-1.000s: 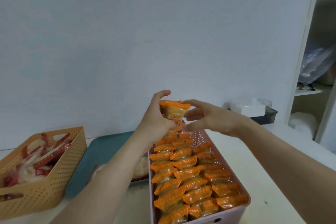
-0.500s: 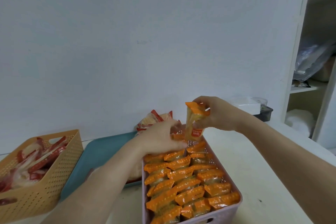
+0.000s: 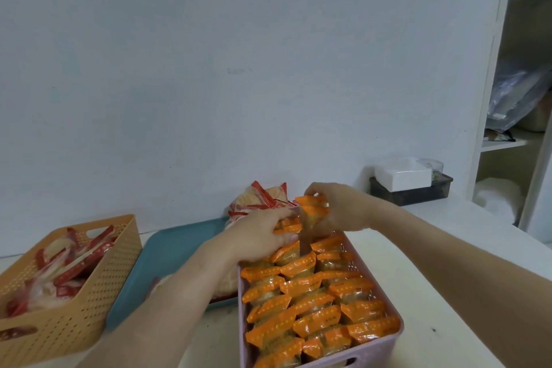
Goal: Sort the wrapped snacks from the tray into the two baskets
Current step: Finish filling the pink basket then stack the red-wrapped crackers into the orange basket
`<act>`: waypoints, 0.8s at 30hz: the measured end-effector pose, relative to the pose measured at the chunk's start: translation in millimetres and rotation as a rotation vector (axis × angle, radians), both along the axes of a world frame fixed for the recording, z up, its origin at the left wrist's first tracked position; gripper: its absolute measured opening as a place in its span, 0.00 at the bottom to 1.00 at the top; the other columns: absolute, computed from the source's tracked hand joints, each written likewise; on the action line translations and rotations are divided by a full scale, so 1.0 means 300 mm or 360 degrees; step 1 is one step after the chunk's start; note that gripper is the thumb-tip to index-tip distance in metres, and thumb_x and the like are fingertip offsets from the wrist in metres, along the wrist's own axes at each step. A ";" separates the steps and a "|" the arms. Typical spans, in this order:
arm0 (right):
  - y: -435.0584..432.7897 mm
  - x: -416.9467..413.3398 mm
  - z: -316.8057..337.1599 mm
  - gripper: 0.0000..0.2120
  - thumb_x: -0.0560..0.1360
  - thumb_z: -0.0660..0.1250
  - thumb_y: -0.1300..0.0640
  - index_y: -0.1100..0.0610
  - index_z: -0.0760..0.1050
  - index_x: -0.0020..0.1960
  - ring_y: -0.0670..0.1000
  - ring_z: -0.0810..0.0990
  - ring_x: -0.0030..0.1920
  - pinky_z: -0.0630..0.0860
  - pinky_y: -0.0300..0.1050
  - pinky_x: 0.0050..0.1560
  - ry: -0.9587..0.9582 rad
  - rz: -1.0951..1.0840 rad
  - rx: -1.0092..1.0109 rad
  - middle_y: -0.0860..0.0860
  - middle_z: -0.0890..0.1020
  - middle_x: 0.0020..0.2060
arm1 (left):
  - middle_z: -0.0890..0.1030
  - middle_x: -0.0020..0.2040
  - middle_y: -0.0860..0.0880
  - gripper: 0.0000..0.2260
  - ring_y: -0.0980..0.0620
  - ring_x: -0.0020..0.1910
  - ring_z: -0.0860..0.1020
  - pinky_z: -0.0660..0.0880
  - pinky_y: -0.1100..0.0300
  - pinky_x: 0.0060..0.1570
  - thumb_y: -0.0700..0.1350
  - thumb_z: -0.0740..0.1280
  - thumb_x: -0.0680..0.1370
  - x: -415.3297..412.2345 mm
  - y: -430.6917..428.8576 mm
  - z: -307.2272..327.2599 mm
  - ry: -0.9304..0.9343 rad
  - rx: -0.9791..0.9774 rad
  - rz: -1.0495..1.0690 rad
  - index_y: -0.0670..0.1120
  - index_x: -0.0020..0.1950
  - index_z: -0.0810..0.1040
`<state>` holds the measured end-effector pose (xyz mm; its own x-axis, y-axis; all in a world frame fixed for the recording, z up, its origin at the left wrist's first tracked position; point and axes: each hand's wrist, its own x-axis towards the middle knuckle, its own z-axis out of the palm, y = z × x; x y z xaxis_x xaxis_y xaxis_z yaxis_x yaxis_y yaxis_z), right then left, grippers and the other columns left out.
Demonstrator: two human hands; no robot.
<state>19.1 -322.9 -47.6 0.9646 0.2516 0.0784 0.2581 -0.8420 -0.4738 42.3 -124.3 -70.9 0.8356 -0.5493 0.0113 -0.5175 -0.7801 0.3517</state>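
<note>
Orange snack held upright over pink basket

Orange snack [image 3: 312, 212]: pinched at its top in my right hand [image 3: 343, 209], fingers curled closed around the crimped end, pack hanging roughly upright with its lower end down among the packs at the far end of the pink basket [image 3: 385, 343].

Left hand [image 3: 257, 236]: palm down, fingers bent, pressed on the orange packs at the basket's far left corner. Fingertips are partly hidden by the packs, so I cannot tell whether it grips one or only holds them down.

Pink basket: nearest to me, right of centre on the white surface [image 3: 433, 293]. Filled with orange packs [image 3: 301, 302] in rows, overlapping like shingles, roughly three across. Level reaches the rim.

Tray [image 3: 176, 251]: teal, between the two baskets, its right edge touching or hidden behind the pink basket. My left forearm crosses over it. Pale round snacks with a red edge show under the forearm on the tray's near part.

Red snacks [image 3: 263, 200]: a small heap of red-and-clear packs at the tray's far right corner, just behind my left hand.

Tan basket [image 3: 98, 293]: far left, beside the tray, holding a loose pile of red-wrapped packs [image 3: 74, 260].

Background: dark bin [image 3: 418, 191] with a white box [image 3: 401, 173] on it, against the wall to the right; white shelf unit [image 3: 490, 116] at the right edge.
</note>
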 end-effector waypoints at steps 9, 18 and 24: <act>0.006 -0.032 -0.048 0.19 0.76 0.66 0.43 0.49 0.75 0.64 0.46 0.74 0.59 0.73 0.34 0.46 0.0121 -0.0066 0.0729 0.43 0.74 0.55 | 0.72 0.71 0.56 0.24 0.55 0.68 0.70 0.71 0.52 0.65 0.61 0.56 0.80 -0.023 0.006 0.001 -0.0221 -0.0063 -0.0044 0.57 0.75 0.63; 0.046 -0.054 -0.123 0.21 0.82 0.51 0.49 0.45 0.59 0.75 0.55 0.56 0.76 0.64 0.61 0.69 -0.0285 -0.0359 -0.0461 0.50 0.62 0.75 | 0.49 0.80 0.55 0.34 0.53 0.79 0.48 0.49 0.45 0.76 0.68 0.43 0.78 -0.083 0.039 -0.026 -0.0313 0.0635 -0.0054 0.54 0.80 0.46; 0.049 -0.057 -0.132 0.20 0.83 0.49 0.47 0.50 0.68 0.70 0.50 0.70 0.68 0.72 0.51 0.65 -0.0436 -0.0117 -0.0359 0.47 0.72 0.69 | 0.46 0.80 0.58 0.36 0.56 0.78 0.44 0.44 0.47 0.76 0.71 0.40 0.74 -0.160 0.052 -0.014 -0.0274 0.0472 -0.0053 0.56 0.80 0.46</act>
<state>2.1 -308.3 -87.3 0.9317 0.2231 0.2867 0.2848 -0.9385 -0.1953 -5.8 -108.8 -75.0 0.8170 -0.5765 -0.0138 -0.5762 -0.8171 0.0175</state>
